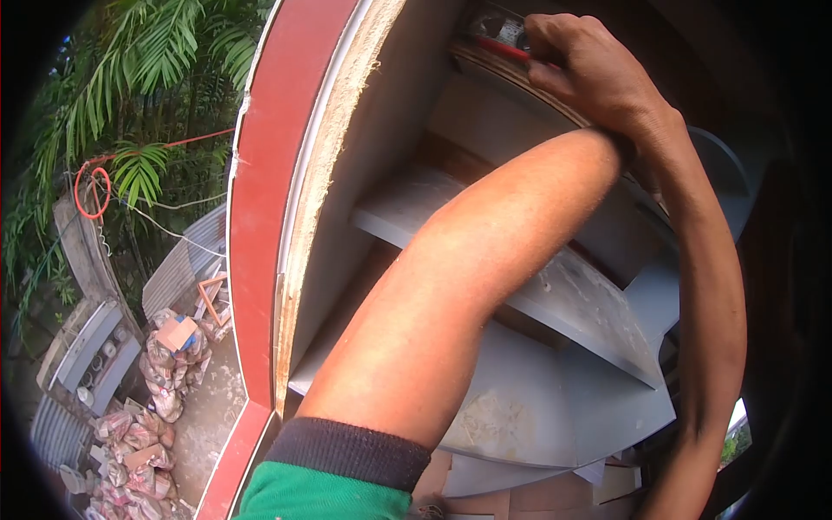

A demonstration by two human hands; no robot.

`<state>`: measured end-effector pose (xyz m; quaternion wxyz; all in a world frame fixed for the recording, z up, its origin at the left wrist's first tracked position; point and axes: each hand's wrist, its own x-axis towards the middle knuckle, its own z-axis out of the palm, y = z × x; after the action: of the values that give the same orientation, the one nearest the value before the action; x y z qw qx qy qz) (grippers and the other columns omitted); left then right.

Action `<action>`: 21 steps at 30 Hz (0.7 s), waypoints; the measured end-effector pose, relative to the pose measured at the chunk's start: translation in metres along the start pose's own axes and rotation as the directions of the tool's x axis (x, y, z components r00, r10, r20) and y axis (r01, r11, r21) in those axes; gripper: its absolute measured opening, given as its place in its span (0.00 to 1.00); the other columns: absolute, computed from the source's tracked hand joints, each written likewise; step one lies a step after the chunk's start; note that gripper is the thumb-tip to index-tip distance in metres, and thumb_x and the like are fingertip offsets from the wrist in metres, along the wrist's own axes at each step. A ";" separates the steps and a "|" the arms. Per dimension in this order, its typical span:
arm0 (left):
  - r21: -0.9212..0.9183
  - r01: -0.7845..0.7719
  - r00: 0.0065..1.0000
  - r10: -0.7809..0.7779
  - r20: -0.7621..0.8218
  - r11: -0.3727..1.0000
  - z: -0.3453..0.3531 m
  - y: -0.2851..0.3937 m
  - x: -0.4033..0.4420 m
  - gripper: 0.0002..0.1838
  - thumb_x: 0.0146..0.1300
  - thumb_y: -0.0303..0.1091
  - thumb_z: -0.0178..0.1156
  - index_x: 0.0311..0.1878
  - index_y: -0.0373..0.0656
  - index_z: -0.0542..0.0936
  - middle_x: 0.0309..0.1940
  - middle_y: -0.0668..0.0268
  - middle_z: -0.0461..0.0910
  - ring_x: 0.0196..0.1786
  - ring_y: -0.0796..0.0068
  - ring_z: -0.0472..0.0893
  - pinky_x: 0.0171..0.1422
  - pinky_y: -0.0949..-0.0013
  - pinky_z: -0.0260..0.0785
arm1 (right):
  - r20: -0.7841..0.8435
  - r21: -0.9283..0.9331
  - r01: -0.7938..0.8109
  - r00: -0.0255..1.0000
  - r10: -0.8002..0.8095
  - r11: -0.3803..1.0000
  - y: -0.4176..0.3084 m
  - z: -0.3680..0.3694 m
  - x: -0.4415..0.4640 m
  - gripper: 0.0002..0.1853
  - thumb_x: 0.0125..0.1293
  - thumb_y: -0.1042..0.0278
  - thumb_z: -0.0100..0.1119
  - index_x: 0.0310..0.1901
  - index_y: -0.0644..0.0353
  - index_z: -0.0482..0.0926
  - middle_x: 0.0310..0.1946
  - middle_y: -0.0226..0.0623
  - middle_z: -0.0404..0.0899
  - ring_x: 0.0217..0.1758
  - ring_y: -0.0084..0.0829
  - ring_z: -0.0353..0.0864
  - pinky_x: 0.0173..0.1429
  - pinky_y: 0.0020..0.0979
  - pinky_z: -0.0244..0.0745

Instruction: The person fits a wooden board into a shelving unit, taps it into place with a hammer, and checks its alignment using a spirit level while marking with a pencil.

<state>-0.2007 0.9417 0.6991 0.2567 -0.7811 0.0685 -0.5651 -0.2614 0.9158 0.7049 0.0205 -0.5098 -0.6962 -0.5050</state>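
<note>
Red marks the slim strip (501,48) at the uppermost visible edge of the shelf unit (598,316), its end apparently grasped by the right hand (588,65), fingers curled; the left hand is hidden, its state indeterminable. The step seems to be steadying the strip; the next move calls for firm, even pressure. Pale stains (494,423) mark a lower shelf (544,429); sacks (166,404) outside conceal their contents.

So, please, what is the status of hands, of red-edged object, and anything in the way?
Right hand gripping red-edged object; left hand not in view. Object partly covered by right hand. Left arm blocking part of shelves from view.
</note>
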 end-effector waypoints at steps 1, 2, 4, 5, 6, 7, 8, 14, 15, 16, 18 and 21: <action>0.000 0.002 1.000 -0.002 0.021 1.000 -0.003 0.002 -0.005 0.18 0.60 0.49 0.63 0.49 0.53 0.83 0.44 0.66 0.85 0.51 0.65 0.84 0.54 0.57 0.76 | 0.002 0.001 0.002 1.000 -0.002 1.000 -0.002 0.001 0.001 0.07 0.55 0.72 0.61 0.31 0.63 0.73 0.30 0.44 0.78 0.35 0.43 0.77 0.43 0.41 0.72; -0.002 0.002 0.999 -0.002 0.035 1.000 -0.008 0.002 -0.007 0.17 0.60 0.49 0.63 0.49 0.53 0.83 0.44 0.66 0.85 0.50 0.65 0.84 0.53 0.57 0.76 | 0.002 -0.009 -0.016 1.000 0.016 1.000 -0.004 0.002 0.001 0.07 0.55 0.72 0.61 0.31 0.63 0.73 0.30 0.45 0.78 0.35 0.43 0.77 0.42 0.41 0.73; -0.011 0.008 0.998 -0.007 0.061 1.000 -0.016 0.004 -0.013 0.17 0.60 0.48 0.63 0.49 0.52 0.83 0.44 0.66 0.85 0.50 0.65 0.84 0.53 0.58 0.76 | 0.003 -0.020 -0.034 0.999 0.034 0.999 -0.014 -0.004 0.002 0.07 0.55 0.72 0.61 0.32 0.64 0.73 0.30 0.45 0.79 0.34 0.43 0.78 0.42 0.41 0.73; -0.009 0.008 0.997 -0.008 0.075 1.000 -0.019 0.004 -0.015 0.17 0.60 0.48 0.63 0.49 0.52 0.83 0.44 0.66 0.85 0.50 0.65 0.84 0.53 0.58 0.76 | 0.154 -0.041 -0.164 0.974 0.168 0.986 -0.023 -0.018 0.006 0.09 0.60 0.66 0.60 0.33 0.64 0.76 0.33 0.48 0.81 0.38 0.44 0.81 0.43 0.41 0.75; -0.011 0.010 0.996 -0.009 0.089 1.000 -0.022 0.005 -0.016 0.17 0.60 0.48 0.62 0.49 0.52 0.83 0.44 0.66 0.85 0.50 0.65 0.84 0.53 0.59 0.77 | 0.297 -0.081 -0.286 0.907 0.297 0.955 -0.029 -0.026 0.008 0.13 0.64 0.61 0.59 0.34 0.65 0.79 0.36 0.51 0.83 0.41 0.46 0.84 0.44 0.42 0.76; -0.012 0.011 0.995 -0.010 0.102 1.000 -0.025 0.005 -0.017 0.16 0.61 0.47 0.62 0.49 0.52 0.83 0.43 0.66 0.85 0.49 0.65 0.84 0.53 0.59 0.77 | 0.298 -0.081 -0.287 0.907 0.298 0.954 -0.031 -0.026 0.008 0.13 0.64 0.61 0.59 0.34 0.65 0.79 0.36 0.51 0.83 0.41 0.46 0.84 0.44 0.42 0.76; -0.010 0.014 0.994 -0.013 0.112 1.000 -0.027 0.005 -0.019 0.16 0.61 0.47 0.62 0.48 0.52 0.83 0.43 0.66 0.85 0.49 0.65 0.84 0.53 0.59 0.77 | 0.278 -0.090 -0.240 0.926 0.255 0.967 -0.032 -0.026 0.008 0.10 0.63 0.66 0.57 0.31 0.66 0.77 0.34 0.51 0.83 0.39 0.45 0.83 0.41 0.42 0.76; -0.007 0.027 0.983 -0.025 0.184 1.000 -0.035 0.009 -0.017 0.15 0.62 0.45 0.61 0.48 0.51 0.82 0.42 0.66 0.85 0.48 0.65 0.85 0.52 0.61 0.78 | 0.017 -0.030 -0.036 0.999 0.036 0.999 -0.005 0.012 0.004 0.07 0.55 0.73 0.62 0.33 0.63 0.74 0.30 0.47 0.80 0.34 0.44 0.79 0.41 0.41 0.74; -0.008 0.036 0.979 -0.034 0.200 0.999 -0.033 0.007 -0.011 0.14 0.62 0.45 0.61 0.48 0.50 0.82 0.42 0.66 0.85 0.48 0.65 0.85 0.51 0.62 0.78 | 0.000 -0.040 -0.007 1.000 0.007 0.999 -0.005 0.013 0.004 0.07 0.56 0.74 0.62 0.33 0.63 0.74 0.30 0.47 0.81 0.34 0.45 0.80 0.40 0.41 0.75; -0.008 0.036 0.979 -0.034 0.199 0.999 -0.025 0.004 -0.002 0.14 0.62 0.45 0.61 0.48 0.50 0.82 0.42 0.66 0.85 0.48 0.65 0.85 0.51 0.62 0.78 | 0.001 -0.041 -0.007 1.000 0.007 0.999 -0.005 0.013 0.004 0.07 0.56 0.74 0.62 0.33 0.63 0.74 0.30 0.47 0.81 0.34 0.45 0.80 0.40 0.41 0.75; -0.079 0.017 0.977 0.001 0.215 0.997 -0.013 -0.003 0.010 0.12 0.60 0.43 0.62 0.44 0.51 0.83 0.40 0.67 0.85 0.46 0.65 0.85 0.49 0.61 0.78 | -0.018 -0.056 0.041 0.999 -0.042 0.998 -0.005 0.014 0.004 0.06 0.56 0.74 0.61 0.34 0.63 0.74 0.32 0.48 0.81 0.35 0.47 0.80 0.41 0.42 0.75; -0.035 -0.062 0.998 0.062 -0.002 0.997 0.004 -0.003 0.001 0.09 0.60 0.42 0.61 0.41 0.51 0.83 0.38 0.68 0.85 0.45 0.65 0.84 0.47 0.61 0.78 | 0.032 -0.055 -0.019 0.999 0.021 0.998 -0.005 0.016 0.006 0.06 0.57 0.74 0.61 0.34 0.63 0.74 0.32 0.49 0.81 0.36 0.48 0.80 0.41 0.42 0.75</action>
<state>-0.1976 0.9457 0.7004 0.2603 -0.7827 0.1029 -0.5558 -0.2601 0.9319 0.6975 0.0004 -0.5254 -0.6772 -0.5151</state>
